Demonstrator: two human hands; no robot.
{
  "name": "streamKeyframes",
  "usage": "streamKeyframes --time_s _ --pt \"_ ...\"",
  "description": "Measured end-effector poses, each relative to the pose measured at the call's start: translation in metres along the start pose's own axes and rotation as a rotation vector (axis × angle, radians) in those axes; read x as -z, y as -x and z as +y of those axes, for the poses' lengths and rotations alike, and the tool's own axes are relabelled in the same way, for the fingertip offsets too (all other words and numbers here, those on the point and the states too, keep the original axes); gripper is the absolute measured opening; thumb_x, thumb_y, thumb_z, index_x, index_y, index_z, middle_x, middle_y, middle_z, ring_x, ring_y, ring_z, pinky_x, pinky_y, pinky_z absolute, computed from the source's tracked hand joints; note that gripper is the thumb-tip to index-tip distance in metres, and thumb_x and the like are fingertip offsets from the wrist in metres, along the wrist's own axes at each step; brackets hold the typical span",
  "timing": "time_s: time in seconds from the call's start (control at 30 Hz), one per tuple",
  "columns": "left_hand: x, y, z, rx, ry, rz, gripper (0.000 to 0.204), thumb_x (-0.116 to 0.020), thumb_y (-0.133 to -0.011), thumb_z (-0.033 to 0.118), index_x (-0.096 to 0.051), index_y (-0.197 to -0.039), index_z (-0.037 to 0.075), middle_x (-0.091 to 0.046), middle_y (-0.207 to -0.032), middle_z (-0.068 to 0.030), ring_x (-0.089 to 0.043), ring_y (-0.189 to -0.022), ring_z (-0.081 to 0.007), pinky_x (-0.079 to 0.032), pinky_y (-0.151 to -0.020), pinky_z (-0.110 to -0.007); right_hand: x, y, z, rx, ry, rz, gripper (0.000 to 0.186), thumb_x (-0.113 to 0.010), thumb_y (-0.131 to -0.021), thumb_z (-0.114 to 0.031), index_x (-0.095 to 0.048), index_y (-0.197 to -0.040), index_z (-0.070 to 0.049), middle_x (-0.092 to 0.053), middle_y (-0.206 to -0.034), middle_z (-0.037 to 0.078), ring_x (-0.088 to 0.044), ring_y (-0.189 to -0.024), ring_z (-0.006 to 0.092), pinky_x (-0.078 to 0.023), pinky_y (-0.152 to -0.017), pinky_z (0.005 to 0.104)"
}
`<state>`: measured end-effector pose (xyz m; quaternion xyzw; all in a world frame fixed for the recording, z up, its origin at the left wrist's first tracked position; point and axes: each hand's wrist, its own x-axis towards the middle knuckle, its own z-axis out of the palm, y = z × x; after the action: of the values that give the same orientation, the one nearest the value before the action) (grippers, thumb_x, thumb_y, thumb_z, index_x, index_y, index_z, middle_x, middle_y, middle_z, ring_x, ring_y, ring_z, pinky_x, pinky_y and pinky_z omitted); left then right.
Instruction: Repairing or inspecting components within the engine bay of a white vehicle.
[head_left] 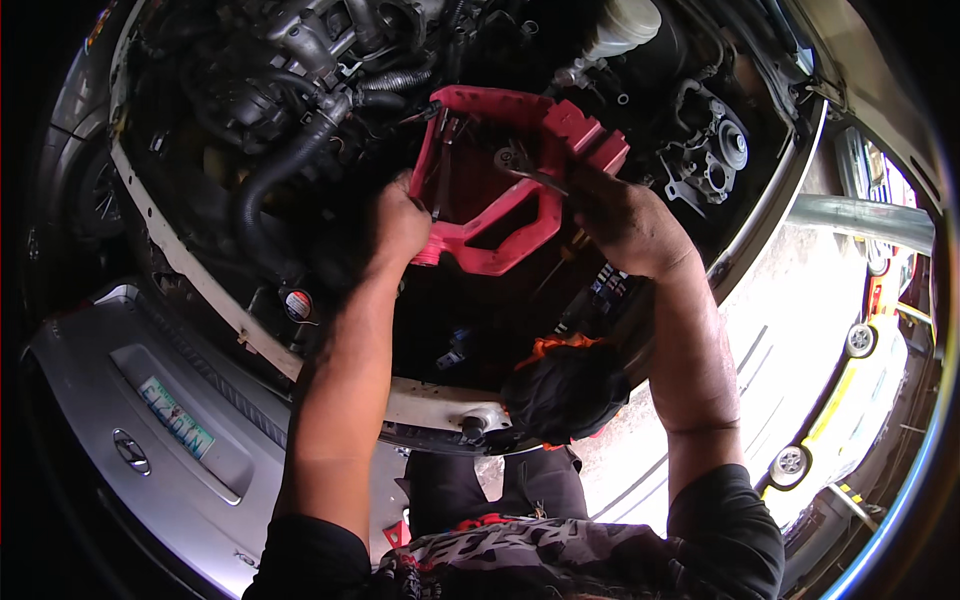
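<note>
**Silver metal wrench lying at ten o'clock from right grip**

The right hand is apparently pinching the wrench's near end; its shadowed fingertips are not showing clearly. The wrench's long axis is running ten to four o'clock, its rounded head sitting over the open interior of a red plastic jug-shaped container. The left hand is pinching that container's edge between eight and nine o'clock, the wrench head lying at two o'clock from it. The right hand is therefore standing nearer. A long silver metal tool is lying inside the container, pointing roughly twelve to six.
</note>
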<state>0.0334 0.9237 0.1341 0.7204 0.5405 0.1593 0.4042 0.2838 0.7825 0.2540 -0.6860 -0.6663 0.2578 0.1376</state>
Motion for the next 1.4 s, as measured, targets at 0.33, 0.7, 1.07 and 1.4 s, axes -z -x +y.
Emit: streamKeyframes --time_s 0.33,0.7,1.07,1.4 --pt "0.006 -0.022 0.007 0.083 -0.631 -0.123 0.037 -0.068 -0.076 0.004 -0.061 -0.113 0.006 -0.068 -0.105 -0.0225 -0.063 -0.102 -0.0448 -0.051 -0.087 -0.049 0.012 0.003 0.016 0.002 -0.014 0.07 0.028 -0.064 -0.088 -0.01 -0.063 -0.116 -0.005 -0.069 -0.098 0.017 -0.069 -0.083 0.0357 -0.054 -0.07 0.0402" --pt "-0.118 0.059 0.094 -0.173 0.159 -0.321 0.037 -0.07 -0.084 0.017 -0.061 -0.116 0.001 -0.069 -0.1 -0.019 -0.068 -0.095 -0.0345 -0.053 -0.085 -0.042 0.02 0.003 -0.006 -0.125 -0.788 0.368 0.033 -0.06 -0.092 -0.001 -0.054 -0.124 -0.001 -0.064 -0.102 0.006 -0.061 -0.092 0.0132 -0.05 -0.081 0.0273" --pt "-0.067 0.078 0.106 -0.302 0.459 -0.057 0.033 -0.063 -0.087 0.013 -0.053 -0.115 -0.001 -0.062 -0.094 -0.0185 -0.064 -0.084 -0.0323 -0.05 -0.077 -0.041 0.0 -0.007 0.021 -0.03 -0.534 0.696 0.036 -0.055 -0.096 -0.004 -0.044 -0.131 0.002 -0.058 -0.111 0.01 -0.054 -0.101 0.0147 -0.045 -0.089 0.0281" --pt "0.163 0.132 -0.019 0.354 0.708 0.768 0.036 -0.063 -0.096 0.022 -0.056 -0.126 0.004 -0.064 -0.093 -0.0019 -0.057 -0.075 -0.0057 -0.047 -0.067 -0.021 -0.003 -0.008 0.007 -0.03 -0.363 0.62 0.048 -0.056 -0.1 -0.025 -0.044 -0.136 0.005 -0.057 -0.114 0.009 -0.053 -0.1 0.0148 -0.045 -0.088 0.0295"
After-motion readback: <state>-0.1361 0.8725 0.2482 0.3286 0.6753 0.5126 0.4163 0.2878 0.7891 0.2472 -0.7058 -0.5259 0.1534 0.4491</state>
